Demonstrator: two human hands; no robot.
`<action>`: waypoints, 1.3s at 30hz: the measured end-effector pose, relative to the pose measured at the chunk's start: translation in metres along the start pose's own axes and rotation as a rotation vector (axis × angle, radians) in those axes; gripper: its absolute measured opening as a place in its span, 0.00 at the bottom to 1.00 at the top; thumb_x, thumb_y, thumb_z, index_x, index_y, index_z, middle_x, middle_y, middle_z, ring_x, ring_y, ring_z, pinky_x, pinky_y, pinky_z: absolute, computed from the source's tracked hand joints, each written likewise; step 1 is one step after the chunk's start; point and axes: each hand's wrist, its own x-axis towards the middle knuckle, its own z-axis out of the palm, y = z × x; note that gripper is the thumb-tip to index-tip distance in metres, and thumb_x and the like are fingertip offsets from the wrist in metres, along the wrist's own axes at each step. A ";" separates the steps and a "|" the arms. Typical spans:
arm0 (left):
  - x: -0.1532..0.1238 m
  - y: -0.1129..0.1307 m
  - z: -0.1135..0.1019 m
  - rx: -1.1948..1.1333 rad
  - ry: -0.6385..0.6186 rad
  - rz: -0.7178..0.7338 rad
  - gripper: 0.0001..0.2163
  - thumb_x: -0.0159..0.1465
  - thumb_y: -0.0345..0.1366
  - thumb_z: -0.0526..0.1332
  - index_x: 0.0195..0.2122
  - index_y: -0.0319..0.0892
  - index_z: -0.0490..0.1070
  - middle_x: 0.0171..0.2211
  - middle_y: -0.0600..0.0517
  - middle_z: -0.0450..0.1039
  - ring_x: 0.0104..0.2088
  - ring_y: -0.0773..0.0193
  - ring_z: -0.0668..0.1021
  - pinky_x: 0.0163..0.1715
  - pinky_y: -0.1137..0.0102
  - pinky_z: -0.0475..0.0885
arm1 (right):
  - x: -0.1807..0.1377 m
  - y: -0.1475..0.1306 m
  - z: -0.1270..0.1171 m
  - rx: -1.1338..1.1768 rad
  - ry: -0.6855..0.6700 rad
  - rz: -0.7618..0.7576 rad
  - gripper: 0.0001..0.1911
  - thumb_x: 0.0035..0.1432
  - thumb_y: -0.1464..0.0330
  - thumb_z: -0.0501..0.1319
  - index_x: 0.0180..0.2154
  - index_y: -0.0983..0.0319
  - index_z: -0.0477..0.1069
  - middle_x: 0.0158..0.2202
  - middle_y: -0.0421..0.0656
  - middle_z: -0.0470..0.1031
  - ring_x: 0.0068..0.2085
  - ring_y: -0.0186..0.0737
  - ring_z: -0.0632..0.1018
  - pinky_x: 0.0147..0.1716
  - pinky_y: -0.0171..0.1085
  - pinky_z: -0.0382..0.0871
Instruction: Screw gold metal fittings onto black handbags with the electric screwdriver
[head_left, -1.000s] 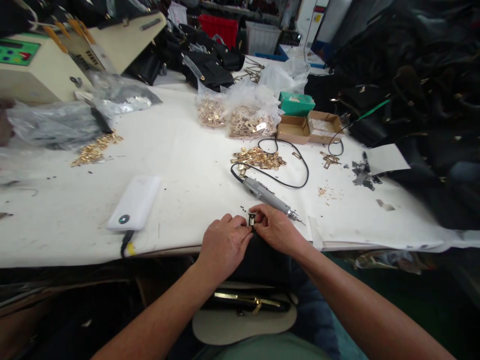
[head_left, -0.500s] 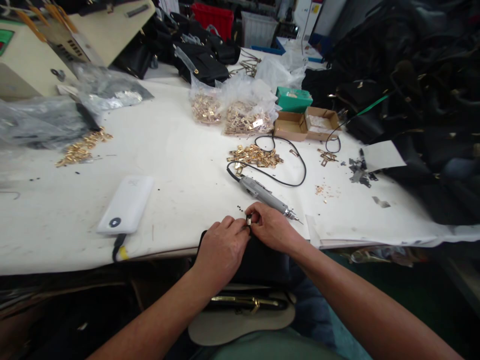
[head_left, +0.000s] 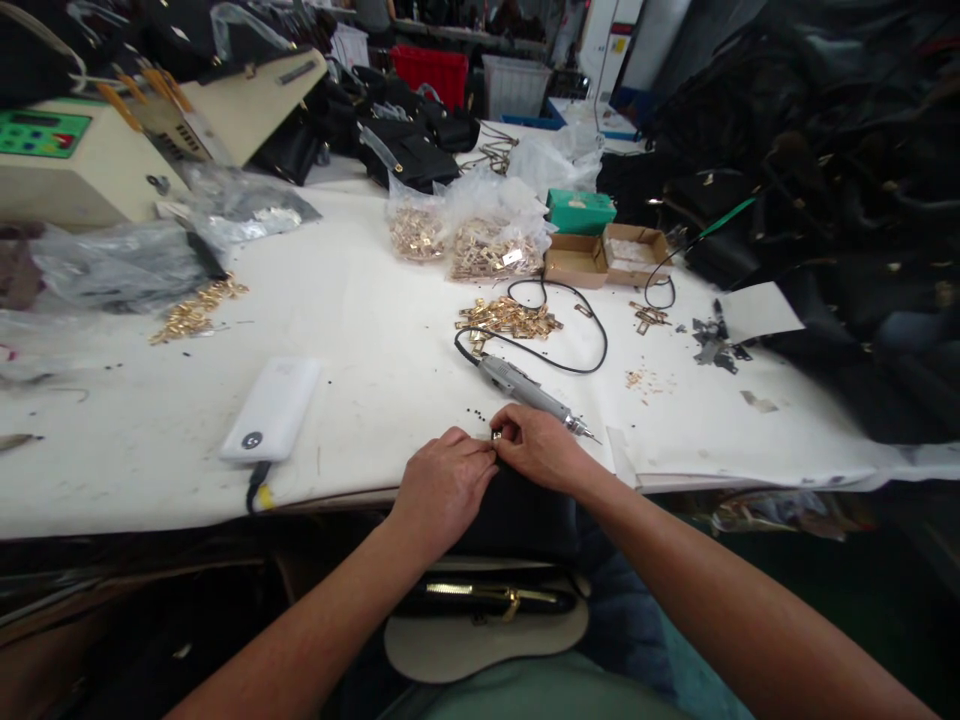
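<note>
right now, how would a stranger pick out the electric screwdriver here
On the white table, find the central pile of gold fittings. Between it and the right hand lies the electric screwdriver. Unlike those small fittings, it is long, grey and trails a black cord.

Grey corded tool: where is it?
In the head view, right of centre, the grey corded tool lies on the table between the right hand and the gold pieces.

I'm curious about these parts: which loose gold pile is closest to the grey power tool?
The middle pile, just beyond the grey power tool; the left pile and right pile lie farther away.
</note>
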 end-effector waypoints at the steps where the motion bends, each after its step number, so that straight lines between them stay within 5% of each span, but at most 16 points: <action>1: 0.000 0.000 0.000 -0.003 0.007 0.005 0.08 0.71 0.34 0.58 0.43 0.44 0.78 0.42 0.51 0.81 0.44 0.57 0.75 0.45 0.63 0.71 | 0.000 0.000 0.001 0.003 0.004 -0.004 0.09 0.55 0.73 0.65 0.40 0.60 0.75 0.32 0.40 0.77 0.30 0.35 0.73 0.31 0.35 0.62; 21: 0.003 0.008 -0.014 0.146 -0.134 0.042 0.08 0.71 0.34 0.57 0.44 0.43 0.76 0.42 0.48 0.76 0.44 0.54 0.74 0.38 0.61 0.70 | 0.000 0.007 -0.004 0.034 -0.046 -0.062 0.14 0.51 0.77 0.62 0.41 0.61 0.77 0.31 0.39 0.77 0.30 0.35 0.73 0.31 0.35 0.63; 28: 0.003 0.010 -0.014 0.151 -0.085 0.067 0.07 0.70 0.33 0.57 0.44 0.43 0.75 0.51 0.46 0.75 0.52 0.52 0.73 0.44 0.58 0.71 | 0.003 0.010 -0.001 0.064 -0.041 -0.059 0.14 0.49 0.78 0.61 0.38 0.60 0.75 0.28 0.37 0.76 0.29 0.35 0.73 0.29 0.34 0.63; 34: -0.002 0.009 -0.012 0.135 -0.065 0.045 0.09 0.70 0.33 0.59 0.49 0.44 0.74 0.53 0.47 0.75 0.54 0.53 0.74 0.48 0.57 0.71 | 0.002 0.014 -0.001 0.187 0.023 -0.029 0.19 0.52 0.75 0.63 0.47 0.60 0.73 0.29 0.38 0.77 0.29 0.35 0.75 0.31 0.35 0.68; 39: 0.000 0.013 -0.016 0.129 -0.080 0.021 0.08 0.69 0.32 0.58 0.45 0.44 0.76 0.51 0.48 0.76 0.52 0.53 0.75 0.46 0.57 0.72 | 0.003 0.005 0.005 0.035 0.180 -0.015 0.07 0.52 0.74 0.62 0.33 0.59 0.77 0.28 0.42 0.79 0.30 0.39 0.76 0.31 0.37 0.67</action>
